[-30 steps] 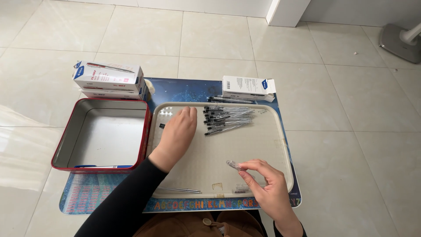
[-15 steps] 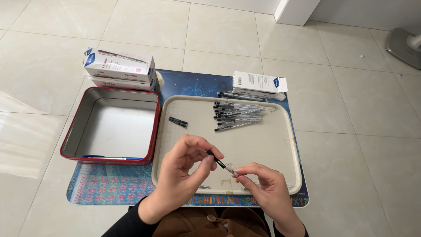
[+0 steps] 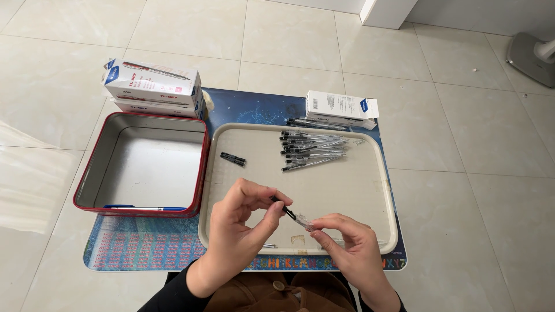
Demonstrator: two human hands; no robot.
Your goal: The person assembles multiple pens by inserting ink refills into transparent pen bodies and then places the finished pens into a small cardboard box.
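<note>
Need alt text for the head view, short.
Two hands, left hand and right hand, hold a clear pen between them above a beige tray with a pile of pens. A red-rimmed tin sits left, white boxes behind.

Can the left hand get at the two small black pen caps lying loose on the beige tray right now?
Probably not at once: nothing blocks the black caps, but the left hand is busy pinching one end of a clear pen.

A home floor, seemingly: glossy cream floor tiles (image 3: pixel 173 29) all around a child's alphabet play mat (image 3: pixel 144 248), with a white fan base (image 3: pixel 535 55) beyond the mat's far right corner.
</note>
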